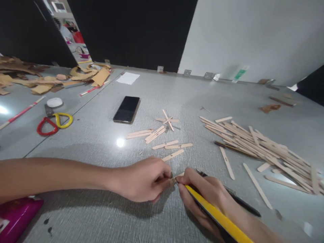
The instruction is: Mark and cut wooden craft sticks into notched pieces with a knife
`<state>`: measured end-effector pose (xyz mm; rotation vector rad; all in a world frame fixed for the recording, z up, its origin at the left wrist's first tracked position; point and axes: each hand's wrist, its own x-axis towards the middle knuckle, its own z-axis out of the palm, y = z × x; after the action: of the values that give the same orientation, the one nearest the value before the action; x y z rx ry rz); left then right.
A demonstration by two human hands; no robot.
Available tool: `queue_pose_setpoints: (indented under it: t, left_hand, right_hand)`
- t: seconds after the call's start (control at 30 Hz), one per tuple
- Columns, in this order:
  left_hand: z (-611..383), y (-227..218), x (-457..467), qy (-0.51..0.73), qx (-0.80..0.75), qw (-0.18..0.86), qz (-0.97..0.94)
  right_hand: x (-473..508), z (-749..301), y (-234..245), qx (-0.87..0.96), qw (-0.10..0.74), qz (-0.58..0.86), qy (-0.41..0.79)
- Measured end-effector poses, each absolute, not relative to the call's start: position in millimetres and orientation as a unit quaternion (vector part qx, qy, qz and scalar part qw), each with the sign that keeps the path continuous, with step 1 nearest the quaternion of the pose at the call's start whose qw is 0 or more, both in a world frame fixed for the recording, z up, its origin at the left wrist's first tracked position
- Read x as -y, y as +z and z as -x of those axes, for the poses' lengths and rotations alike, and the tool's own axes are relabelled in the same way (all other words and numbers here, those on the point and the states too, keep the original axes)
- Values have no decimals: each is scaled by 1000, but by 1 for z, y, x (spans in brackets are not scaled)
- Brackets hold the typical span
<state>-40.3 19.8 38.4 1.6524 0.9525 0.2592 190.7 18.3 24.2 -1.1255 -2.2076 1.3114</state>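
Note:
My left hand (pixel 145 180) is closed, thumb and fingertips pinching one end of a small wooden craft stick (pixel 180 176) just above the table. My right hand (pixel 210 192) is wrapped round a yellow and black utility knife (pixel 215 212), its front end down at that stick; the fingers hide the tip. Both hands' fingertips almost meet. Just beyond them lie several loose craft sticks (pixel 172 155), some with small notches or slots. Farther off, a few sticks are crossed into a star-like piece (pixel 167 120). A black pen-like tool (pixel 244 204) lies partly behind my right hand.
A heap of craft sticks (pixel 268 148) spreads at the right, with a dark pen (pixel 235 150) along it. A phone (pixel 127 109), scissors (pixel 54 123), white mouse (pixel 54 102) and cardboard scraps (pixel 55 81) lie left. A magenta pack (pixel 20 219) is near my left forearm.

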Motion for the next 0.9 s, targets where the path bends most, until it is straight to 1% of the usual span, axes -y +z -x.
queue_pose_setpoints:
  t: [0.13, 0.2, 0.27, 0.33, 0.47, 0.57, 0.67, 0.73, 0.83, 0.9]
  left_hand:
    - [39, 38, -19, 114, -415, 560, -708]
    - [39, 38, -19, 115, -414, 561, -707]
    - [39, 37, -19, 116, -415, 561, -707]
    - [40, 37, -19, 118, -413, 560, -709]
    - [41, 37, -20, 126, -396, 553, -722]
    - [41, 37, -20, 129, -399, 548, -723]
    - [39, 37, -19, 123, -415, 543, -720]
    - [39, 36, -18, 125, -421, 536, -721]
    - [40, 36, -19, 124, -414, 539, -723]
    - [40, 36, -20, 118, -403, 545, -726]
  right_hand:
    - [-23, -188, 27, 700, 158, 449, 533]
    - [-23, -186, 30, 685, 146, 457, 548]
    - [-23, -185, 32, 705, 160, 453, 522]
    - [-22, -186, 34, 750, 157, 416, 489]
    - [-20, -188, 38, 815, 104, 342, 456]
    - [-17, -188, 37, 823, 117, 348, 433]
    - [-16, -187, 33, 803, 145, 397, 421]
    - [-19, -187, 31, 758, 158, 431, 464]
    - [-25, -187, 31, 666, 140, 428, 595]
    - [-27, -187, 33, 645, 137, 421, 623]
